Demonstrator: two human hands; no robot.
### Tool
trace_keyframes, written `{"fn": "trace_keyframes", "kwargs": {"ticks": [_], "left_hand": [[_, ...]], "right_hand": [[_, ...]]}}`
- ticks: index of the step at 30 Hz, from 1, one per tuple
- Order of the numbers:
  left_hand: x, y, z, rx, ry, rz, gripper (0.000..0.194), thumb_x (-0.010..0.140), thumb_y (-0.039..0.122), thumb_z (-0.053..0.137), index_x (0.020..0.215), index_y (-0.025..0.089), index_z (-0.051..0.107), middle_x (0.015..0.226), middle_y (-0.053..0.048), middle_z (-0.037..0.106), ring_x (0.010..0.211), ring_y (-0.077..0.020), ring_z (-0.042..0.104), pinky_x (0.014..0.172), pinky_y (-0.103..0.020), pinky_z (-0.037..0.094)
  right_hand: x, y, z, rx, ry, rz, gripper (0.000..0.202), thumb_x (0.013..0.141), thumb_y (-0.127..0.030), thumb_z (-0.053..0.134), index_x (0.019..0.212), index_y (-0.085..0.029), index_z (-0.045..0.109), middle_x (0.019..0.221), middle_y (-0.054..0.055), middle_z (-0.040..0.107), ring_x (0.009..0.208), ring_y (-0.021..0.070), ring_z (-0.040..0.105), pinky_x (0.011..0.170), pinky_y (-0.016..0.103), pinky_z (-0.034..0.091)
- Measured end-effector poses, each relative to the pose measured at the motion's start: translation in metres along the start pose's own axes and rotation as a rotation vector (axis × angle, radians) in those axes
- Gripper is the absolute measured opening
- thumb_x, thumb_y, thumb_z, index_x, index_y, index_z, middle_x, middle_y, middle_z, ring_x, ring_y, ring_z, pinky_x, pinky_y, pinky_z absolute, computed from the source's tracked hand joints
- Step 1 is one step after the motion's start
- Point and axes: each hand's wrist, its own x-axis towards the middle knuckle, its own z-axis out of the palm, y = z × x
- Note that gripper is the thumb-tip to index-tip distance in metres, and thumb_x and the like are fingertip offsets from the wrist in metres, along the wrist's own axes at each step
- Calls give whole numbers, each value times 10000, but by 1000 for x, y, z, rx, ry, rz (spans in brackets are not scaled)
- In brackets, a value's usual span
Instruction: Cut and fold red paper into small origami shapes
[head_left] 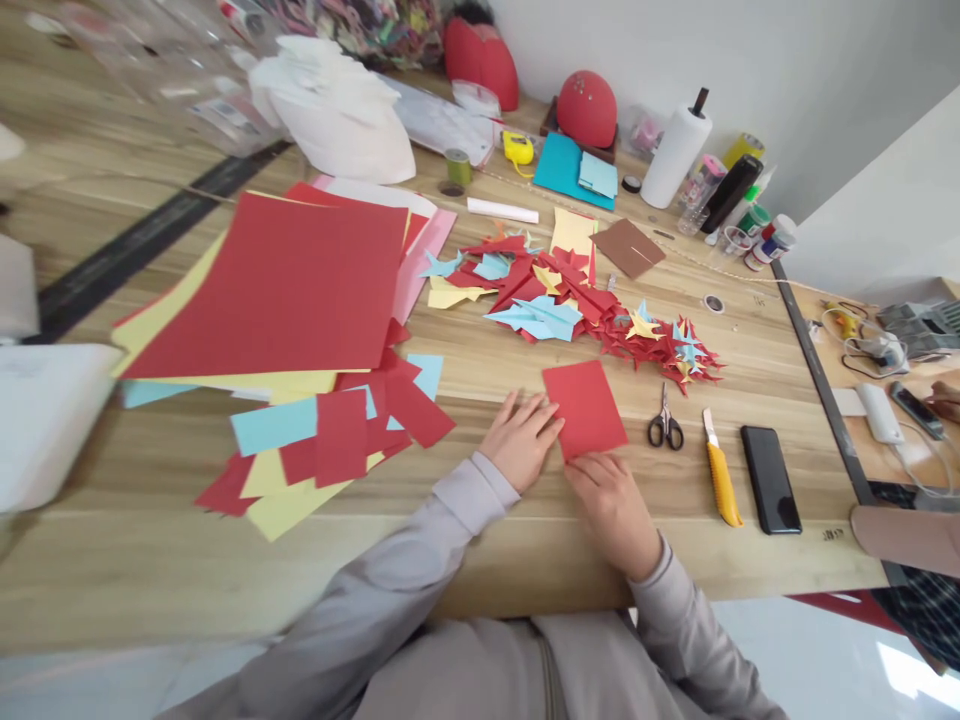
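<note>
A red paper square [585, 408] lies flat on the wooden table in front of me. My left hand [520, 438] rests at its left edge, fingers stretched out and lying flat. At the near edge of the square is my right hand [611, 500], its fingers pressed together on the paper. Behind the square is a heap of folded red, blue and yellow paper pieces [540, 318]. Cut red, blue and yellow paper scraps [341, 437] lie to the left, beside a stack of large red and yellow sheets [277, 290].
Right of the square lie scissors [664, 425], a yellow cutter [721, 480] and a black phone [771, 480]. Bottles and a white roll [676, 155] stand at the back right. Another person's hand [943, 400] shows at the far right.
</note>
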Motion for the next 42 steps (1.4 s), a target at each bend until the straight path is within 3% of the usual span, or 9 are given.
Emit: {"fn": "trace_keyframes", "kwargs": {"ticks": [6, 14, 19, 23, 30, 42], "left_hand": [[-1, 12, -3, 45, -27, -11, 337, 870, 189, 443, 1135, 139, 645, 1280, -124, 586, 1264, -314, 437, 1067, -575, 292], [-13, 38, 4, 152, 32, -45, 350, 861, 173, 425, 1078, 58, 675, 1221, -154, 622, 1190, -301, 507, 1066, -475, 346], [-7, 38, 6, 172, 2, -68, 394, 890, 159, 380, 1189, 41, 607, 1210, -159, 629, 1196, -290, 516, 1055, -451, 374], [-1, 39, 7, 196, -32, -71, 402, 905, 154, 358, 1210, 23, 585, 1220, -174, 619, 1220, -288, 504, 1064, -442, 370], [3, 34, 5, 208, -87, -89, 415, 900, 147, 353, 1229, 7, 564, 1262, -170, 593, 1255, -292, 472, 1066, -428, 376], [15, 27, 2, 201, -86, -95, 410, 884, 140, 370, 1225, 36, 570, 1229, -170, 612, 1247, -276, 476, 1068, -427, 371]], "right_hand": [[6, -3, 7, -56, 32, 151, 327, 907, -210, 475, 1207, -124, 573, 1205, 146, 587, 1056, 244, 491, 875, 394, 425], [7, -11, 15, -144, -12, 188, 397, 911, -241, 473, 1297, -158, 510, 1237, 141, 548, 1008, 255, 458, 853, 406, 399], [12, -17, 12, -178, -41, 204, 433, 892, -246, 489, 1322, -201, 490, 1218, 136, 536, 954, 259, 450, 821, 413, 402], [15, -24, 11, -189, -48, 221, 458, 868, -187, 491, 1322, -123, 490, 1206, 172, 529, 946, 274, 443, 818, 437, 408], [14, -26, 12, -152, -53, 238, 290, 874, -192, 488, 1116, -168, 644, 1225, 156, 528, 968, 270, 450, 830, 435, 402], [12, -26, 16, -140, -41, 263, 233, 899, -243, 477, 1051, -204, 651, 1235, 136, 537, 996, 264, 459, 850, 425, 384]]}}
